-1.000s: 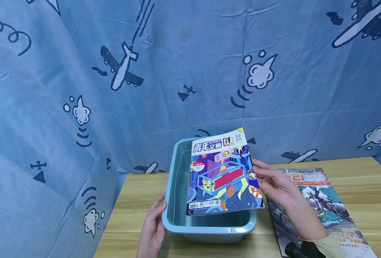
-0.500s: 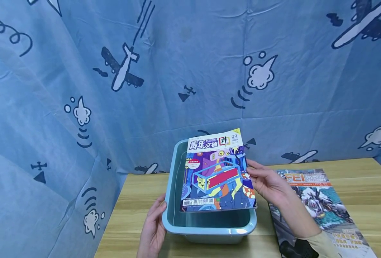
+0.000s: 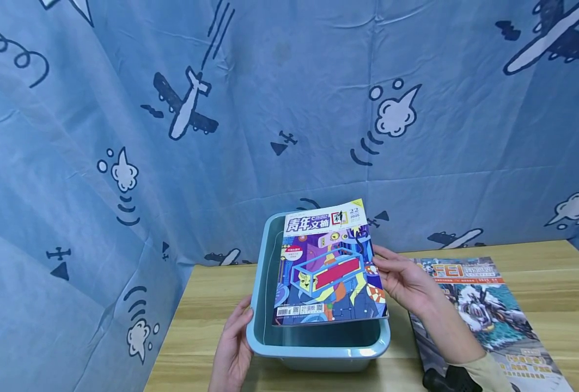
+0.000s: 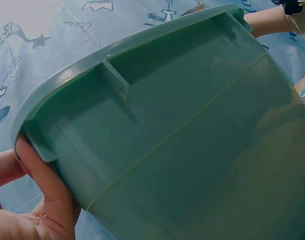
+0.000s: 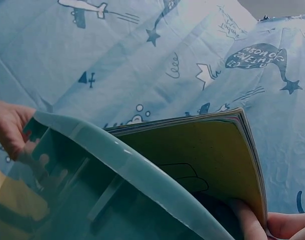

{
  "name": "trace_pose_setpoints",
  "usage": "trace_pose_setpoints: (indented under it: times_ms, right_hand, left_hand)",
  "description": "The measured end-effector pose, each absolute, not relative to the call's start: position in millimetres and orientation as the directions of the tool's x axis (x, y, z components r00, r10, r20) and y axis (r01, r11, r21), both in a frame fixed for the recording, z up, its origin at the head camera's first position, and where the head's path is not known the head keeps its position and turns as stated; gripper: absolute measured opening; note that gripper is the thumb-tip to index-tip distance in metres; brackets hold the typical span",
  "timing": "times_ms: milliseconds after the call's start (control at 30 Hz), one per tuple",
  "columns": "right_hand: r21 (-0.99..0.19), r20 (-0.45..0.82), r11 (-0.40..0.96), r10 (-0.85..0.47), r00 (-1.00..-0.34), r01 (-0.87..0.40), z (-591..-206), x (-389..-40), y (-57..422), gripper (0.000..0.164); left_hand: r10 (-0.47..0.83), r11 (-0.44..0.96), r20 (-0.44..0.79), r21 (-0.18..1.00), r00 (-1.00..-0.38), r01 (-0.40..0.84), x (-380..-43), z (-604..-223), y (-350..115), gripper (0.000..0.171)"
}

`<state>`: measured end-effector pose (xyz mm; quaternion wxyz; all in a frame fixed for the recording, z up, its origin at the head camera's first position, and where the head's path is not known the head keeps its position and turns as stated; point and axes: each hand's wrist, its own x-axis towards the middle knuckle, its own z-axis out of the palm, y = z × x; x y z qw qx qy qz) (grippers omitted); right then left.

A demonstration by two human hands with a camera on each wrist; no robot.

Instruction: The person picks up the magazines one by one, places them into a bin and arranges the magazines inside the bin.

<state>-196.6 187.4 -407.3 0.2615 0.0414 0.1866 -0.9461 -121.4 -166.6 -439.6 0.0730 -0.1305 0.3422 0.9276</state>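
A light blue-green plastic tub (image 3: 318, 351) stands on the table. My left hand (image 3: 235, 343) grips its left rim; in the left wrist view a finger (image 4: 45, 175) is hooked up under the lip. My right hand (image 3: 409, 280) pinches the right edge of a magazine (image 3: 328, 264) with a purple and blue cover. The magazine is face up and tilted over the tub's opening, hiding much of the inside. From the right wrist view its yellowish back (image 5: 192, 150) shows behind the rim, with right-hand fingers (image 5: 250, 222) on both sides of the edge.
Another magazine (image 3: 490, 316), with a grey and teal cover, lies on the wooden table (image 3: 191, 326) to the right, partly under my right forearm. A blue curtain (image 3: 269, 109) printed with airplanes hangs behind the table and along its left side.
My right hand has moved the magazine a little to the left over the tub, mostly in the first half second. My left hand and the tub have hardly moved.
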Motion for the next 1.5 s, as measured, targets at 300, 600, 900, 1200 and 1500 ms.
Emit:
trace_pose_setpoints:
  times_ms: [300,600,900,1200,1500]
  right_hand:
    - [-0.337,-0.193,-0.793,-0.469,-0.862,0.508,-405,-196,187,0.029]
    - [-0.357,-0.183,-0.788,-0.467,-0.865,0.501,-404,-195,186,0.029]
    - [-0.397,-0.213,-0.779,-0.435,-0.875,0.485,-402,-194,184,0.027]
    - [-0.392,-0.246,-0.778,-0.426,-0.871,0.491,-399,-195,182,0.033]
    - [-0.468,-0.256,-0.744,-0.402,-0.879,0.477,-395,-196,178,0.076]
  left_hand:
    - [0.046,-0.765,-0.294,0.605,-0.955,-0.223,-120,-440,-167,0.038]
    - [0.041,-0.762,-0.297,0.609,-0.954,-0.222,-120,-439,-166,0.037]
    - [0.052,-0.756,-0.294,0.613,-0.955,-0.23,-120,-439,-167,0.038]
    - [0.048,-0.752,-0.295,0.618,-0.954,-0.228,-121,-439,-166,0.039]
    - [0.046,-0.746,-0.296,0.625,-0.954,-0.23,-121,-439,-166,0.045]
